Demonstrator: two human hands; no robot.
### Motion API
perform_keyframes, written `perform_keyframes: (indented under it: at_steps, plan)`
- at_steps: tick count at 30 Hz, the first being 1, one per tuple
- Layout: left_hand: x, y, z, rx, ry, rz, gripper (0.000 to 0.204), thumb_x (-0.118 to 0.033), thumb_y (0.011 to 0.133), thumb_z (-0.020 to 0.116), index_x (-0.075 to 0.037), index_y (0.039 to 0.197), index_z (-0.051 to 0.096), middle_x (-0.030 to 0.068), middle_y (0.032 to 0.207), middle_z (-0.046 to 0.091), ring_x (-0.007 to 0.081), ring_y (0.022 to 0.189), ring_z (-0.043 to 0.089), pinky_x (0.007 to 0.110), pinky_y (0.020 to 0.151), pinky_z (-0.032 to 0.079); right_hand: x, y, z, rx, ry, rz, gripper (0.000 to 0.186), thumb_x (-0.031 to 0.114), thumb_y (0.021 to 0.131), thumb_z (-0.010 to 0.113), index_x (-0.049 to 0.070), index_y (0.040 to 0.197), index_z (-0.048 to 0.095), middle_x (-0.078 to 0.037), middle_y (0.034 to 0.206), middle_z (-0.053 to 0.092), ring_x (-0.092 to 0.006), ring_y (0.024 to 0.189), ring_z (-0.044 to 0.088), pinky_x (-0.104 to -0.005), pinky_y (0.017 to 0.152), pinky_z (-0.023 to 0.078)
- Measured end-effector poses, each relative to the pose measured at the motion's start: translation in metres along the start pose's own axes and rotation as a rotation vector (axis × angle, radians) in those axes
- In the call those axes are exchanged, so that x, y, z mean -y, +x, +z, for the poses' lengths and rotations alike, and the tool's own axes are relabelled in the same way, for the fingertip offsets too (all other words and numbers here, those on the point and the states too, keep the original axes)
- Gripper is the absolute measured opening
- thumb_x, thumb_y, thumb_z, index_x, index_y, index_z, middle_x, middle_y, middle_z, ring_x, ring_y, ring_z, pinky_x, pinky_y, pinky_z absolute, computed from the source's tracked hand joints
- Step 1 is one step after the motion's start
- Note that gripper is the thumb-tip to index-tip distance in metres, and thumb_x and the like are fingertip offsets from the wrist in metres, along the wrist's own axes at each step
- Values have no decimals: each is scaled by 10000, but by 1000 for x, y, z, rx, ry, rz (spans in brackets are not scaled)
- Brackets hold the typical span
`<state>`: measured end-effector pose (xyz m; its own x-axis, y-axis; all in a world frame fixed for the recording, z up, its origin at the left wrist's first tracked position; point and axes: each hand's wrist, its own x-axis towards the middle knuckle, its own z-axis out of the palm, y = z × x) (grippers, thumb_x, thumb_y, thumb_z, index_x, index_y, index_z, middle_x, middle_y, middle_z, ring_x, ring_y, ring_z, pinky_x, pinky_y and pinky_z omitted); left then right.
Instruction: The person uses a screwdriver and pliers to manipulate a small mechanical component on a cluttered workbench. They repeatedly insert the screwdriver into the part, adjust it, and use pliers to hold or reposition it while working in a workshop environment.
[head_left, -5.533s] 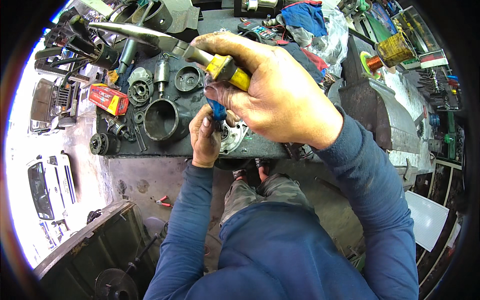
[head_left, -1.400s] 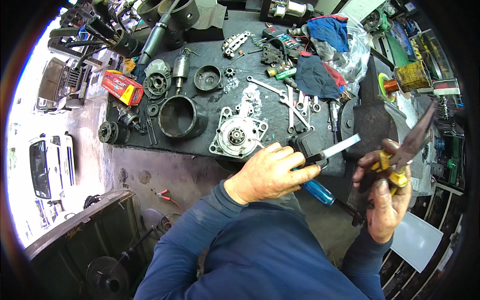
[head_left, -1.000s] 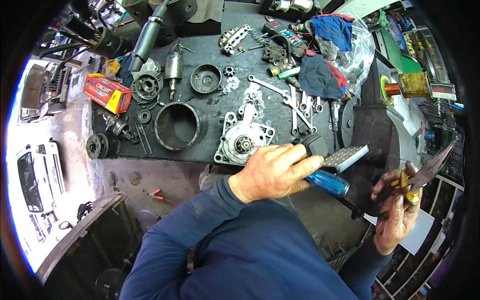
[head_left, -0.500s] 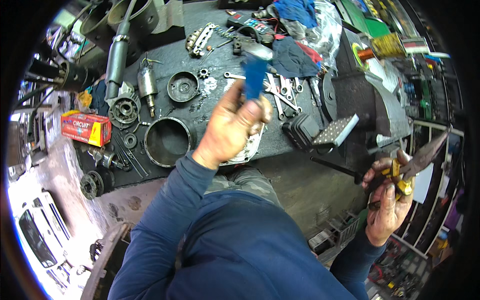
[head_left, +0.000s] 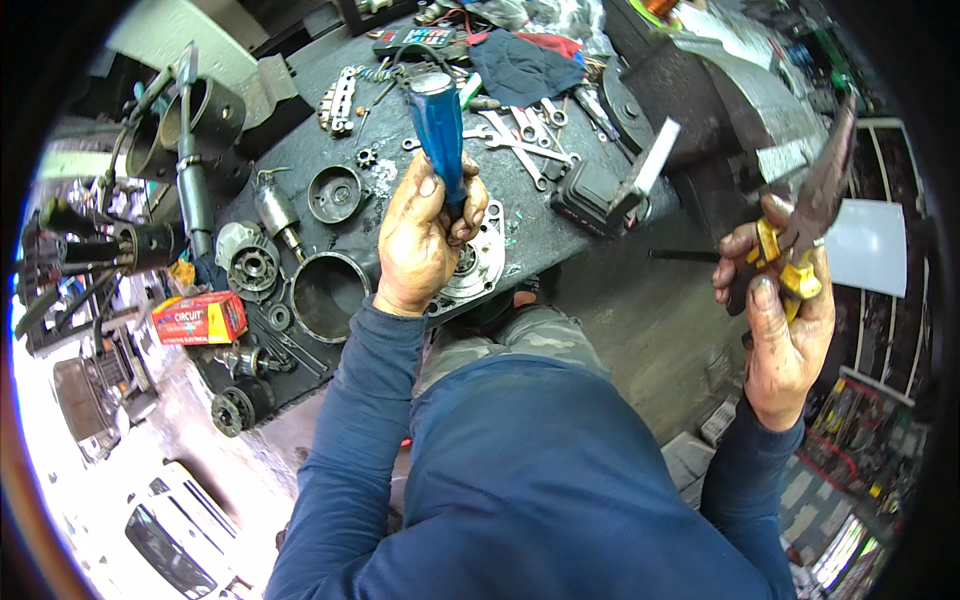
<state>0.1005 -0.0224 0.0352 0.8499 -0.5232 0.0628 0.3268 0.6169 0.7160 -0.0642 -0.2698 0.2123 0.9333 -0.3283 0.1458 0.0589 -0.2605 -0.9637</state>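
Observation:
Above the bench, my left hand (head_left: 412,250) is closed around a blue-handled tool (head_left: 437,125). Its thick handle points up with a pale round end on top; the lower part is hidden in my fist, so its kind is unclear. Just beneath that hand a flat metal housing plate (head_left: 484,268) lies at the bench edge. Off the bench's right side, my right hand (head_left: 785,345) grips pliers (head_left: 826,180) with yellow and black handles. Their long dark jaws point up and away from me, and the fingers wrap around the handles.
On the dark workbench (head_left: 385,225) lie several wrenches (head_left: 525,150), a black battery-like block (head_left: 590,195), a metal ring (head_left: 332,300), a round cup (head_left: 338,194), a cylindrical motor part (head_left: 277,210) and a red box (head_left: 200,318). A dark cloth (head_left: 525,68) lies farther back.
The whole view has shifted. My left hand has turned the blue-handled tool so its round end shows more. In my right hand, the pliers' jaws now point more steeply upward.

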Motion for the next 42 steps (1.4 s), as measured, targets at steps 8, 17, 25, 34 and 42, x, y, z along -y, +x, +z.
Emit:
perform_keyframes:
  at_steps: [8,17,25,34,42]
  plan:
    - [6,4,-6,88,36,-37,482,-462,1083,513,-14,1254,553,90,821,583,101,644,418,243,565,320,-14,-15,-13,14,26,-17,618,46,1023,678,26,1592,437,-229,1475,602,-195,1066,671,-328,931,560]
    - [5,3,-6,126,105,-27,579,-529,1066,568,11,1277,574,89,803,600,100,637,452,231,547,320,-19,-26,-17,-26,40,-5,609,35,1016,689,31,1577,453,-215,1468,612,-194,1108,663,-316,912,564]
    - [10,3,-15,181,111,16,637,-548,1066,579,48,1291,582,77,783,592,107,650,481,233,555,329,-16,-24,-11,3,-7,-33,614,0,1005,687,60,1575,467,-211,1468,612,-205,1140,661,-304,894,565]
    - [18,0,-12,175,191,91,686,-567,1044,623,75,1287,595,53,788,561,109,688,478,254,602,346,13,15,17,152,-680,-351,578,-31,917,704,-5,1477,560,-171,1331,684,-257,1095,689,-349,973,549]
    - [20,-4,-11,161,254,138,581,-580,1059,593,-36,1263,583,37,788,512,133,694,447,286,621,354,30,51,53,253,-955,-480,709,-86,744,723,63,1431,630,-165,1262,704,-383,1079,682,-441,935,575]
